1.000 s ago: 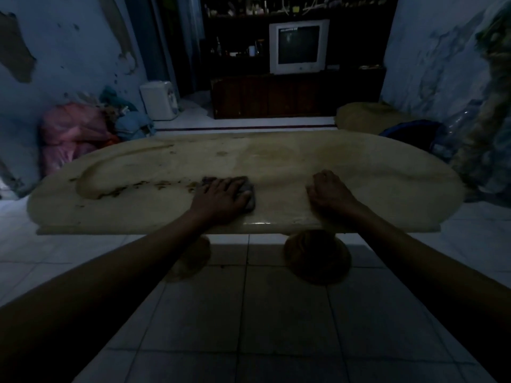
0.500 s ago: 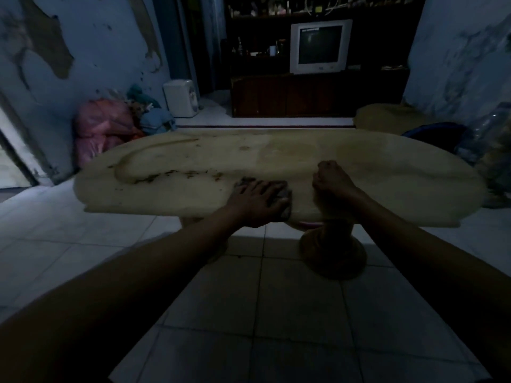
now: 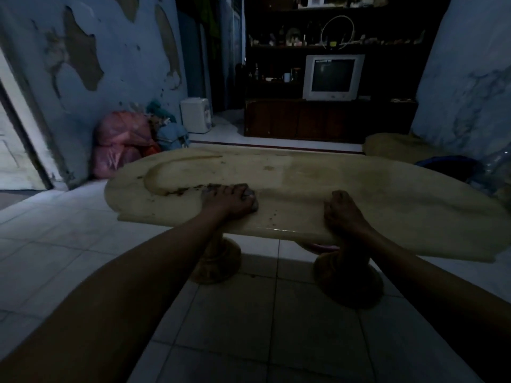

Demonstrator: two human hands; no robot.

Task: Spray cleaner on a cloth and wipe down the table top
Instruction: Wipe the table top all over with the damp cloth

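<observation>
1. Two bare forearms reach forward over a pale tiled floor [image 3: 249, 313] in a dim room.
2. The left hand [image 3: 228, 201] presses flat on a grey cloth [image 3: 250, 199], fingers spread over it, near the tabletop's front edge, left of centre.
3. The right hand [image 3: 341, 210] rests on the front edge of the tabletop [image 3: 359, 175], fingers curled and holding nothing.
4. Dark grime streaks [image 3: 182, 190] lie on the tabletop just left of the cloth.
5. Beyond the far edge, pink bags [image 3: 121, 145] sit against a peeling wall, and a television [image 3: 333, 77] stands on a dark cabinet.
</observation>
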